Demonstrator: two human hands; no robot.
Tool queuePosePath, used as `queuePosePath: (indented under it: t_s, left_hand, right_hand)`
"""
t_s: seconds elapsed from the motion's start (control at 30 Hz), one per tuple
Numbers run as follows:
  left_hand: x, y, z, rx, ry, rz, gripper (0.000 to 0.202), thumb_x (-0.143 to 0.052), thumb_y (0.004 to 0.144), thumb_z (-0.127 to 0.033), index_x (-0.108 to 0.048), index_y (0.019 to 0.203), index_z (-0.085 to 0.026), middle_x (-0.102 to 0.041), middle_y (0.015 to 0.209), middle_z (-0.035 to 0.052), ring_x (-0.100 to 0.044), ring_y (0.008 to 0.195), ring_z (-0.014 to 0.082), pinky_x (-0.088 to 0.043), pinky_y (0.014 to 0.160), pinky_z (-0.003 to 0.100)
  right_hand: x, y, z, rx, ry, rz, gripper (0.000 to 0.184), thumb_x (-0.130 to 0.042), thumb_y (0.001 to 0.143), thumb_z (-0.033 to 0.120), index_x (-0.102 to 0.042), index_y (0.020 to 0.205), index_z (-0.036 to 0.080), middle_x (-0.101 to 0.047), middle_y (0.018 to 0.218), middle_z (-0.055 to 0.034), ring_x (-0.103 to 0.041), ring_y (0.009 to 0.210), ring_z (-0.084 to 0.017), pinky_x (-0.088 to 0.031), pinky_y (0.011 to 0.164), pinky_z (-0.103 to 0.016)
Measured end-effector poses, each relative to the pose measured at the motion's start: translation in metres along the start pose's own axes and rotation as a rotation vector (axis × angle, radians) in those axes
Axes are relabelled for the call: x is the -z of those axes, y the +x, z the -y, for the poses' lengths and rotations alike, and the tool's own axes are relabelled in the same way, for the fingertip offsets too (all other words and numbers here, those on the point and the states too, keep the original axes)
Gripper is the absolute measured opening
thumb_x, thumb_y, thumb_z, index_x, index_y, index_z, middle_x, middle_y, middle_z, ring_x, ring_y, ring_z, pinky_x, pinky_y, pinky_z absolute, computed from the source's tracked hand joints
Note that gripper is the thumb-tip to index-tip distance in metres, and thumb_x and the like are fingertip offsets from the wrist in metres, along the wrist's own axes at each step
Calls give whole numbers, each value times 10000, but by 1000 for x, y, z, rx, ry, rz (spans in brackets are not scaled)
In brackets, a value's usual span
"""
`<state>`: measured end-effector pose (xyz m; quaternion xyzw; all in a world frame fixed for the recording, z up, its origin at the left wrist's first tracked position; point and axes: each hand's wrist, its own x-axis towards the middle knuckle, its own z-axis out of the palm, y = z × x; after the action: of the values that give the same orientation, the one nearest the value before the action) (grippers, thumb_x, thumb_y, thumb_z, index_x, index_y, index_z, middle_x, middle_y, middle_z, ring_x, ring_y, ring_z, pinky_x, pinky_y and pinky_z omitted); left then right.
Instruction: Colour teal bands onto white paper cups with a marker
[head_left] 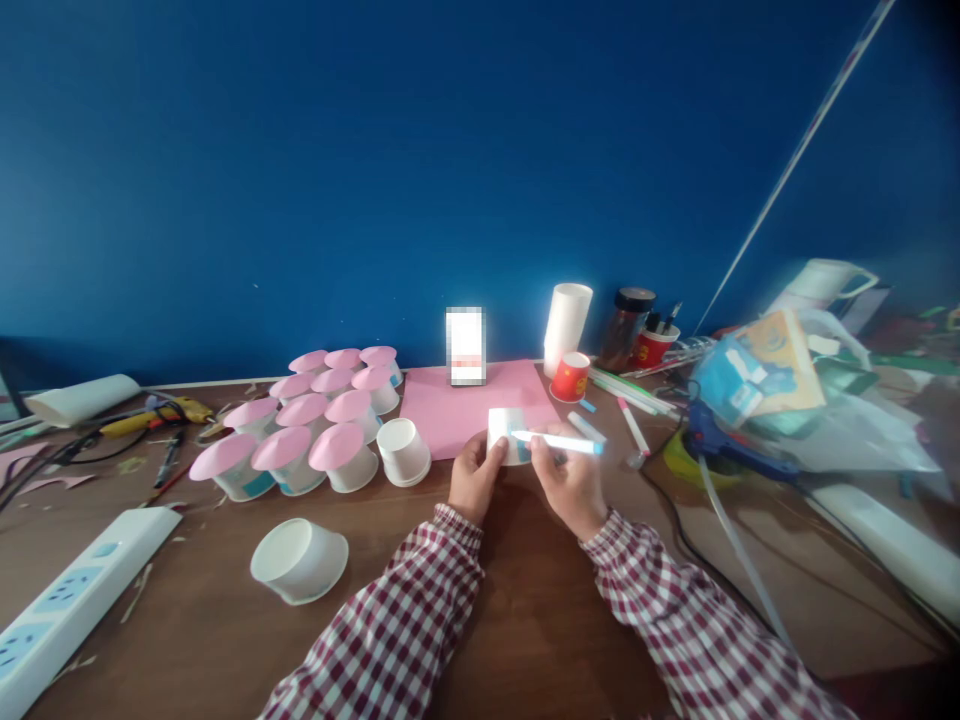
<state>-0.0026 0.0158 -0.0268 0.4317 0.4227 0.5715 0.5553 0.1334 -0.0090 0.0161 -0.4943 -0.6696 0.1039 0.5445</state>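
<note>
My left hand (478,474) grips a white paper cup (504,424) by its side, thumb in front, just above the near edge of a pink sheet (435,408). In my right hand (570,485) is a white marker with a light blue end (566,442). Its tip points left and meets or nearly meets the cup's wall, where a blue patch shows. Left of my hands, a bare white cup (403,452) stands upside down, and another white cup (300,560) sits nearer to me. Several upturned cups with pink cone tops (343,447) are grouped farther left.
Behind the sheet are a blurred white upright object (466,346), a stack of white cups (568,325) and a red cup (571,377). Loose markers (634,425) lie to the right, before a plastic bag heap (772,380). A power strip (82,605) occupies the left front.
</note>
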Motion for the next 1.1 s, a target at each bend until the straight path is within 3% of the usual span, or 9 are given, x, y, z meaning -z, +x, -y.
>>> queuePosePath:
  t_s: [0.43,0.77,1.0,1.1]
  left_hand:
    - [-1,0,2,-13,5,18,479,-646,769,-461,-628,1106,-121,-695,1056,117,-643,939,222,-491,859,335]
    - [0,-1,-1,1,0,14,479,-656,761,-454,-637,1104,-121,-693,1070,120,-638,967,239,-481,878,356]
    - [-5,-4,-7,58,-215,34,424,-669,752,-424,-654,1054,-126,-702,1008,110,-648,934,240,-496,833,356]
    - [-6,-4,-11,90,-363,11,363,-655,763,-401,-649,995,-123,-698,947,99,-656,868,218,-512,787,347]
  right_hand:
    - [0,0,-3,7,-2,-16,146,-514,886,292,-611,878,184,-674,784,-46,-638,675,-170,-522,611,-268]
    - [3,3,0,-9,-4,-27,194,-506,884,305,-620,789,180,-672,735,-44,-626,608,-152,-505,552,-246]
    - [-1,2,-9,-94,160,-158,173,-524,887,319,-606,846,172,-672,769,-58,-657,678,-179,-548,615,-290]
    - [-4,3,-10,-102,255,-163,177,-497,912,310,-598,959,172,-665,845,-70,-664,730,-184,-563,647,-307]
